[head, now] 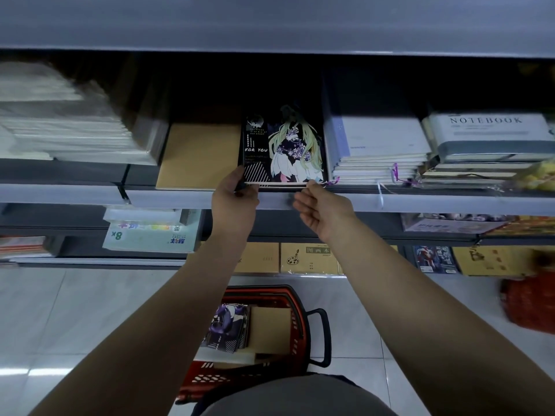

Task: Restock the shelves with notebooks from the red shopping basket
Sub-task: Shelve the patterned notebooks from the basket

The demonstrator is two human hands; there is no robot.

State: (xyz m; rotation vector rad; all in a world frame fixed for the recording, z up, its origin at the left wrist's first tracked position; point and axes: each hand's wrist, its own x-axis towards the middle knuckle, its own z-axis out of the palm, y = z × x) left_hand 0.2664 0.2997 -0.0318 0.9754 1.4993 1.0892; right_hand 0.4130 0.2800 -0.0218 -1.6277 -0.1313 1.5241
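Observation:
A black notebook [283, 153] with an anime figure and "FOR YOU" on its cover lies on the shelf [180, 197], between a plain brown notebook [199, 156] and a stack of white notebooks [378, 148]. My left hand [235, 202] grips its near left corner. My right hand [324, 207] is below its near right corner, fingers loosely curled, fingertips touching the edge. On the floor below stands the red shopping basket [295, 310], holding more dark illustrated notebooks [226, 327] and brown ones [271, 331].
Wrapped white paper stacks [66, 124] fill the shelf's left end. Grey "NOTEBOOK" volumes [489, 136] sit at the right. Lower shelves hold a green "8K" pad [147, 235] and yellow sketchbooks [306, 258]. A red mesh bag [531, 301] stands on the floor at right.

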